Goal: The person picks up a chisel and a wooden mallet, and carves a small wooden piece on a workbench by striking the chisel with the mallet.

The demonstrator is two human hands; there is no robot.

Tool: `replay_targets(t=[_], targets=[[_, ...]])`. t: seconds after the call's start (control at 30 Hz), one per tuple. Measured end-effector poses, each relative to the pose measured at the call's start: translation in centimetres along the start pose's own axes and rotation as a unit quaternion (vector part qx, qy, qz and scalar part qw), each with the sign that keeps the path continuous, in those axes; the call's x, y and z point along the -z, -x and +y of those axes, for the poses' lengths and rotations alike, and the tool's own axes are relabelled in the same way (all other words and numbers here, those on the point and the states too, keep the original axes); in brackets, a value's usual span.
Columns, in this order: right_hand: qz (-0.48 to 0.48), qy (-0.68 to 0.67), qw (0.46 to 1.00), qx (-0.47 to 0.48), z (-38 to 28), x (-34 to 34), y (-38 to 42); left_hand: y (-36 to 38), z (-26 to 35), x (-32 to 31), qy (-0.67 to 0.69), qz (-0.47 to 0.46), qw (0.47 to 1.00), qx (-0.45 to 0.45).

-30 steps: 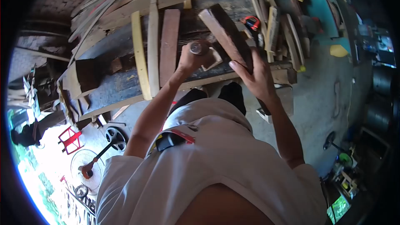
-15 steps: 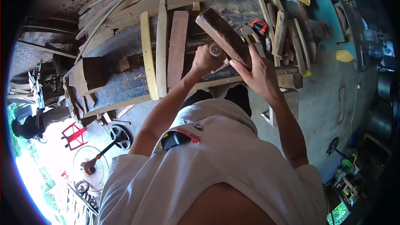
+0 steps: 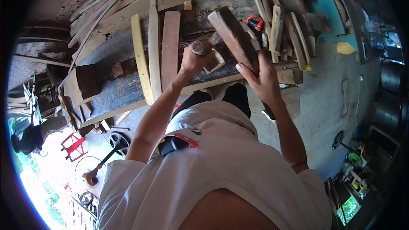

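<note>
My left hand (image 3: 194, 61) is wrapped round a tool with a round wooden handle (image 3: 201, 48), its butt end facing up at me. The tool's lower part is hidden. Just right of that fist, a small pale wooden piece (image 3: 216, 61) with squared edges rests by the bench's near edge. My right hand (image 3: 260, 79) grips a thick brown wooden bar (image 3: 232, 34) near its lower end, thumb on the near face. The bar slants up to the left, apart from the tool handle. Left of my left hand, a reddish board (image 3: 171, 47) lies across the bench.
A dark, worn workbench (image 3: 117, 98) runs across the front. On it lie a yellow strip (image 3: 141, 55), a pale strip (image 3: 154, 42), a red-and-black tape measure (image 3: 255, 22) and a dark wood block (image 3: 85, 83). Several offcuts crowd the right end. A fan (image 3: 91, 176) stands behind left.
My left hand has moved left and down with the tool, away from the wooden bar. The bar now stands more upright, and the pale piece shows more fully. The view has shifted slightly.
</note>
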State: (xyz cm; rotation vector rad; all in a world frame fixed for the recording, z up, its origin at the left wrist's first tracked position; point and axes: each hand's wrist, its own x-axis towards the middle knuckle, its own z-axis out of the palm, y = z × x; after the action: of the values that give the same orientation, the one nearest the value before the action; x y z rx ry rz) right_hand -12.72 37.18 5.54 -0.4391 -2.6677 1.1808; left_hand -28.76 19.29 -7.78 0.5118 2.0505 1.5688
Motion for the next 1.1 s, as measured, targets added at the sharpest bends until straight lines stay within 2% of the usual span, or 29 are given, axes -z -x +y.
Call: replay_targets(t=[0.03,0.07,0.1,0.17,0.2,0.23,0.3,0.37,0.43,0.47,0.5,0.57,0.63,0.7,0.83,0.9,0.97,1.03,1.1], targets=[[0.009,-0.052,0.998,0.03,-1.0,0.1,-0.4,0.1,-0.2,0.2,0.016,-0.01,0.999,0.029],[0.028,-0.101,0.994,0.043,-2.8,0.3,-0.8,0.4,0.5,0.2,-0.024,0.003,0.999,0.027],[0.034,-0.151,0.987,0.046,-3.9,0.5,-1.1,0.2,0.2,0.1,-0.099,0.029,0.994,-0.029],[0.047,-0.138,0.984,0.097,-4.7,0.4,-1.4,0.4,0.4,-0.6,-0.075,-0.001,0.997,0.013],[0.079,-0.062,0.982,0.158,-4.9,0.4,-1.8,0.4,1.3,-0.9,-0.088,-0.011,0.995,0.035],[0.023,-0.014,0.993,0.112,-4.6,-0.1,-1.8,0.3,1.2,-1.6,-0.104,0.027,0.994,-0.032],[-0.057,0.128,0.985,0.095,-3.4,-1.0,-2.3,0.7,2.0,-1.8,-0.124,0.055,0.988,-0.07],[-0.047,0.094,0.99,0.099,-2.3,-1.6,-2.5,0.1,1.1,-1.1,-0.109,0.07,0.989,-0.066],[-0.037,0.07,0.993,0.092,-1.5,-1.9,-2.2,-0.2,0.0,-0.1,-0.065,0.004,0.998,-0.009],[-0.028,0.049,0.996,0.064,-1.2,-1.8,-1.9,0.2,1.7,0.4,-0.007,0.002,1.0,0.008],[-0.015,0.029,0.999,0.035,-0.7,-1.6,-1.7,0.0,0.9,0.8,-0.023,0.036,0.999,-0.02],[-0.003,0.032,0.999,0.027,0.1,-1.3,-1.1,0.3,1.0,1.7,-0.011,0.014,0.998,-0.052],[0.011,0.0,0.999,0.033,0.0,-0.9,-0.8,0.9,2.8,2.2,0.004,0.001,1.0,-0.015],[0.016,-0.025,0.999,0.022,0.4,-1.2,-0.6,0.8,2.8,2.2,-0.05,0.008,0.998,-0.03],[-0.003,0.036,0.999,-0.027,0.8,-0.3,0.3,0.6,1.5,0.3,-0.038,-0.007,0.998,-0.047],[0.007,-0.015,1.0,0.011,-0.2,-0.2,0.0,0.8,1.5,0.3,-0.026,-0.016,0.999,-0.013],[0.032,-0.082,0.995,0.04,-2.2,0.1,-0.3,0.9,1.6,0.1,-0.046,0.008,0.998,-0.037],[0.064,-0.105,0.987,0.098,-4.1,0.3,-0.9,0.4,1.5,-0.2,-0.133,-0.026,0.988,0.07],[0.039,-0.003,0.994,0.1,-4.9,0.2,-1.1,0.7,1.4,-1.4,-0.174,0.007,0.975,-0.141]])
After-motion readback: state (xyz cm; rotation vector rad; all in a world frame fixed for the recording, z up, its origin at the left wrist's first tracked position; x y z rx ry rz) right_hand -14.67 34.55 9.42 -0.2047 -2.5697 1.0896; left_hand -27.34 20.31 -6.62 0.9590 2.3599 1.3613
